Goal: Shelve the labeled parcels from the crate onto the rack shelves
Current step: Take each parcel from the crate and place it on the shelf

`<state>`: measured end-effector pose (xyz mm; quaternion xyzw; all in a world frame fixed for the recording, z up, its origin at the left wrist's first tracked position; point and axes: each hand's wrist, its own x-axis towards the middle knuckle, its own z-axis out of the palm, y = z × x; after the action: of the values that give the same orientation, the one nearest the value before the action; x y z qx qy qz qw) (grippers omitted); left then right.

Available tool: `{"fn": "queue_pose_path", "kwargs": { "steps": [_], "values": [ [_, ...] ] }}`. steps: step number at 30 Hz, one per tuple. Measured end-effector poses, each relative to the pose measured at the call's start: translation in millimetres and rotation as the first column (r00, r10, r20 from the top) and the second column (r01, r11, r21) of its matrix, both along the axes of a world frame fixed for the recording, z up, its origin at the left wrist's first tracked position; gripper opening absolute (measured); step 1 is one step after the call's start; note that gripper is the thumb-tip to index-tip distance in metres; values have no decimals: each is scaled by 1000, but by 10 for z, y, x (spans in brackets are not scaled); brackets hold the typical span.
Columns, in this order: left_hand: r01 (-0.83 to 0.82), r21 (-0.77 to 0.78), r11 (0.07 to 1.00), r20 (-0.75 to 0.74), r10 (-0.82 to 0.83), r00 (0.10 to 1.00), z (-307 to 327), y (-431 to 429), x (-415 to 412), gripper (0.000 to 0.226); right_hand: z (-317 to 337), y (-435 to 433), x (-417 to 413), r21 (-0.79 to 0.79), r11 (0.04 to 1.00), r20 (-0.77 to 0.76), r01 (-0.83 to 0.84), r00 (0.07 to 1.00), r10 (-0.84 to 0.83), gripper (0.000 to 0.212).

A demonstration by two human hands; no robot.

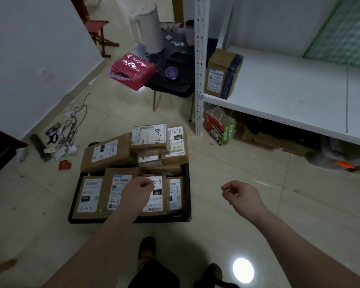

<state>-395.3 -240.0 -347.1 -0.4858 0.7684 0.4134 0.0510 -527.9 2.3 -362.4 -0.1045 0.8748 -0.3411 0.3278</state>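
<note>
A black crate (77, 196) on the tiled floor holds several brown cardboard parcels with white labels and handwritten numbers. The topmost parcel (149, 137) is marked "4-2-8". My left hand (138, 191) hovers over the crate's front parcels with fingers loosely curled, holding nothing. My right hand (240, 195) hangs in the air to the right of the crate, fingers loosely curled and empty. On the white rack shelf (289, 96) at the right stands one brown parcel (222, 73) near the rack's post (200, 65).
A black side table (175, 84) behind the crate carries a white kettle (147, 28) and a pink bag (133, 70). Cables and litter (64, 136) lie at the left by the wall. Bags and boxes (220, 129) sit under the shelf. My feet (147, 249) are below.
</note>
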Motion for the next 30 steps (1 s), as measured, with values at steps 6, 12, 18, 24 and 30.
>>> {"fn": "queue_pose_path", "kwargs": {
  "steps": [6, 12, 18, 24, 30],
  "values": [
    [-11, 12, 1000, -21, 11, 1000, -64, -875, 236, 11, -28, -980, 118, 36, 998, -18, -61, 998, 61, 13],
    [35, 54, 998, 71, -39, 997, -282, -2284, 436, 20, -139, -2217, 476, 9, 999, 28, 43, 999, -43, 17],
    [206, -7, 979, 175, -201, 964, -496, -3359, 397, 33, -443, -3281, 915, 11, 979, 186, 204, 961, -202, 35],
    [563, -21, 826, 265, -539, 800, -772, -3625, 178, 92, -626, -3643, 1076, 24, 913, 279, 407, 874, -397, 44],
    [793, -42, 608, 470, -688, 552, -1183, -3649, 43, 137, -719, -3760, 1020, -14, 843, 311, 537, 804, -507, 54]
  ]
}}
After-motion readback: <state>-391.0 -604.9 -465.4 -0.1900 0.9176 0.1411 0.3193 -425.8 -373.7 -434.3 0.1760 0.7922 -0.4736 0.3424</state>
